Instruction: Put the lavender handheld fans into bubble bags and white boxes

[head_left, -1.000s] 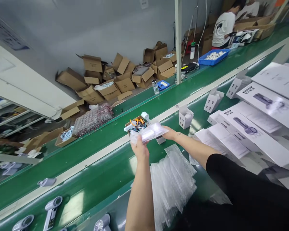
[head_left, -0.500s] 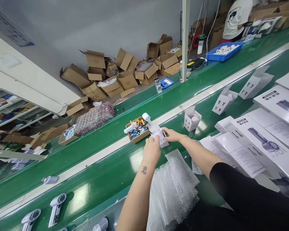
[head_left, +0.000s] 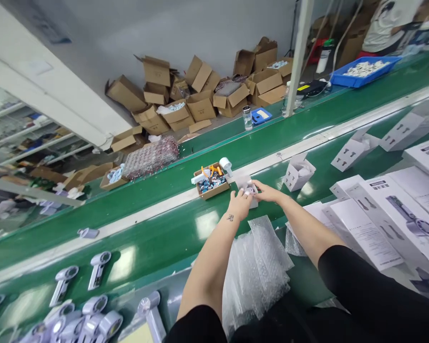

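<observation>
Between my two hands is a small white carton (head_left: 242,181) with its lid flap raised and white wrapped contents inside. My left hand (head_left: 239,205) is at the carton's near left side, its fingertips over the opening and contents. Along the right wall, my right hand (head_left: 267,192) grips the same carton. Just left of it stands a brown box (head_left: 214,191) with small blue-wrapped pieces and orange-handled pliers (head_left: 210,170). A white handheld fan (head_left: 226,165) leans at that box's right edge. Bubble wrap bags (head_left: 255,267) lie below my forearms.
More open white cartons (head_left: 298,174) stand to the right, beside stacked printed boxes (head_left: 407,214). Several handheld fans (head_left: 99,269) lie at lower left. Across the green belt are a glass bottle (head_left: 248,119), a blue tray (head_left: 357,81), a post (head_left: 298,62) and a person (head_left: 389,28).
My view has shifted, bringing more fans into sight at lower left. My left fingers have moved from the wrapped piece in front of the carton to its opening. My right hand stays on the carton.
</observation>
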A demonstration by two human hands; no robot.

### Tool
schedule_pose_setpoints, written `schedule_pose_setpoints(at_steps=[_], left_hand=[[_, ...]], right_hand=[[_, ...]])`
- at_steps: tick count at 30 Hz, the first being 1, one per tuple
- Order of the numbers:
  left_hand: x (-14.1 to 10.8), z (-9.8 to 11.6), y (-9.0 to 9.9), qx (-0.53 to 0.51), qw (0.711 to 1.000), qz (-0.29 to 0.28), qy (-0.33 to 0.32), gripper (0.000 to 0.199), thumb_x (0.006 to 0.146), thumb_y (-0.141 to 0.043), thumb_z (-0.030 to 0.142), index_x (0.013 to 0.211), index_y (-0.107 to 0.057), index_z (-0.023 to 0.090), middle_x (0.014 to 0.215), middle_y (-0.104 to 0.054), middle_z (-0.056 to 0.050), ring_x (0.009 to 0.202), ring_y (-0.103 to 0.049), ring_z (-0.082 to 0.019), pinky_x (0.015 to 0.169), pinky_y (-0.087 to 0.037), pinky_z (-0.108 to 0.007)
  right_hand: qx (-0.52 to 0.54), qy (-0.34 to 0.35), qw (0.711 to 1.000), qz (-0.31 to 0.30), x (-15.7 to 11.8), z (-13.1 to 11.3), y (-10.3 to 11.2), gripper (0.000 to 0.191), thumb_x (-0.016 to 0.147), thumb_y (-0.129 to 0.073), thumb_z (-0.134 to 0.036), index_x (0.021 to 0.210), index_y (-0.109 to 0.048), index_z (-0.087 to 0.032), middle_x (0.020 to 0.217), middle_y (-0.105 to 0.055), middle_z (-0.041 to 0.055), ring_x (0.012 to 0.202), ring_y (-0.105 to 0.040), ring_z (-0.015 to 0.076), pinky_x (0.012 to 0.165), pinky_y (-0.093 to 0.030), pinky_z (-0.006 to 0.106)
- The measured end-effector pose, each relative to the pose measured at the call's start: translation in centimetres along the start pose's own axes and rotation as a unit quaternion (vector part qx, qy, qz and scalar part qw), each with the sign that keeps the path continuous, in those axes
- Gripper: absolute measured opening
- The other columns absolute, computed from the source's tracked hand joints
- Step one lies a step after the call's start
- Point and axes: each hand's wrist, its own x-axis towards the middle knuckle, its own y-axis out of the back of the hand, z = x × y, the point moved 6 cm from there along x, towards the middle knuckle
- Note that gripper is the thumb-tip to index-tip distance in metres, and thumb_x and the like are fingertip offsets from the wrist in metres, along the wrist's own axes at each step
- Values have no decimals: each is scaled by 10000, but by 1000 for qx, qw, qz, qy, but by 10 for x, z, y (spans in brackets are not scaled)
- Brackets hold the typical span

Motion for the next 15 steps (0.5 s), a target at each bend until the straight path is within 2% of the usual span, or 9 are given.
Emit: schedule_pose_setpoints(at_steps=[3,5,6,7,8,9,11,13,15], left_hand=[[-47,1,17,-40,995,93,24,292,860,-465,180,1133,-566,202,1143,-604,-115,1294,-317,-311,1046,-167,-541],[-107,-24,29,-86,975,178,98,276,891,-430,246,1122,-574,204,1118,-611,-111,1235,-404,-278,1035,-236,-463],[-147,-44,29,-110,957,213,165,271,897,-419,279,1094,-586,196,1088,-619,-114,1176,-463,-263,1008,-285,-423],[-195,-68,26,-129,925,244,260,271,897,-411,309,1045,-600,182,1046,-628,-121,1108,-512,-253,976,-325,-394],[-249,-92,18,-139,876,265,378,285,895,-401,335,1010,-603,170,1037,-628,-130,1078,-530,-252,963,-340,-383],[-308,-114,6,-137,804,266,514,298,889,-392,347,992,-596,157,1042,-624,-144,1073,-534,-260,959,-344,-386],[-413,-137,-33,-159,645,183,725,317,838,-460,381,1024,-561,145,1142,-581,-174,1161,-482,-292,965,-340,-400],[-475,-145,-66,-192,571,140,786,359,712,-615,377,944,-564,107,1082,-591,-235,1144,-487,-374,906,-375,-448],[-500,-148,-94,-244,552,124,788,312,610,-695,324,814,-567,126,918,-635,-219,1041,-551,-398,807,-424,-435]], right_hand=[[-76,58,995,36,-5,-10,0,673,652,-678,-203,1285,-450,-186,1310,-482,101,1174,-479,289,969,-427,433],[-152,97,982,54,-12,-21,0,673,651,-671,-183,1288,-455,-169,1364,-432,121,1276,-384,302,1077,-291,455],[-189,100,975,68,-17,-26,1,665,672,-654,-189,1302,-444,-169,1374,-420,131,1292,-364,303,1087,-263,470],[-222,99,966,86,-23,-33,2,655,688,-643,-199,1310,-438,-173,1375,-418,140,1296,-358,306,1083,-261,485],[-251,95,957,115,-31,-41,3,639,700,-638,-208,1308,-444,-172,1371,-420,153,1293,-360,312,1069,-276,495],[-266,87,949,146,-40,-51,2,612,722,-626,-225,1305,-450,-174,1367,-422,165,1286,-369,316,1039,-315,497],[-234,65,949,203,-63,-70,-10,544,770,-595,-270,1291,-460,-193,1310,-479,173,1210,-461,301,921,-434,461],[-148,54,968,196,-86,-85,-43,473,808,-562,-323,1257,-478,-201,1192,-566,152,1066,-567,252,811,-496,397],[-67,56,992,89,-106,-94,-98,435,806,-571,-374,1197,-515,-191,1069,-620,114,940,-610,202,758,-512,345]])
